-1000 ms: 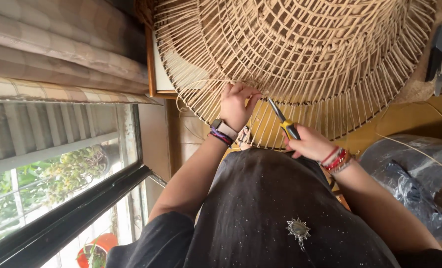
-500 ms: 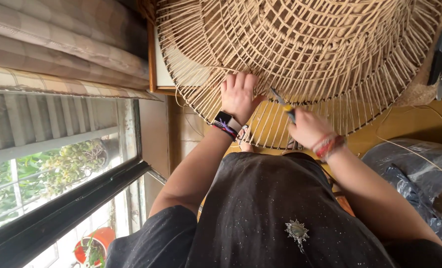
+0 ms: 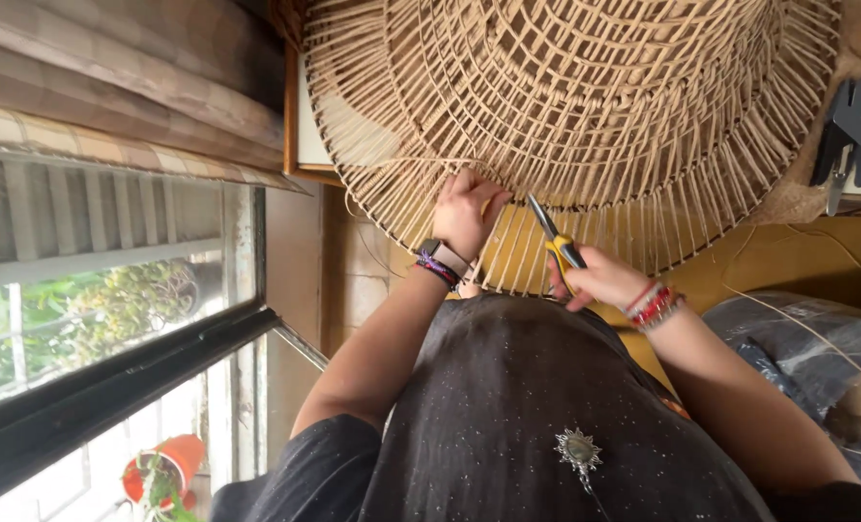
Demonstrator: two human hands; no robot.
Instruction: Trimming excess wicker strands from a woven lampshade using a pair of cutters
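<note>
- At the far left is a window (image 3: 111,319), and a small orange pot (image 3: 169,464) with a green plant in it stands outside, low down. These are well apart from the hands.
- The left hand (image 3: 469,213) is pressed on the rim of the big woven basket (image 3: 566,97). Its fingers curl around the thin sticks at the edge, so it is gripping the basket.
- A watch (image 3: 445,256) and a purple band sit on that wrist.
- The basket fills the top of the view. It is round, and its loose sticks fan out from the rim toward the person. I cannot see anything inside it.
- Just to the right of the left hand are the pliers (image 3: 556,237) with yellow handles. Their long shape points up and a little left, and the tip is right at the basket's rim, near the left hand's fingers.
- The right hand (image 3: 599,280) is closed tight around the pliers' handles. It is below the rim, so the left hand is nearer to the basket.
- Red bracelets (image 3: 653,304) are on the right wrist.
- Far right, a grey staple gun (image 3: 851,126) lies on a surface, and a dark plastic bag (image 3: 807,348) sits lower down. I cannot tell what is in the bag.
</note>
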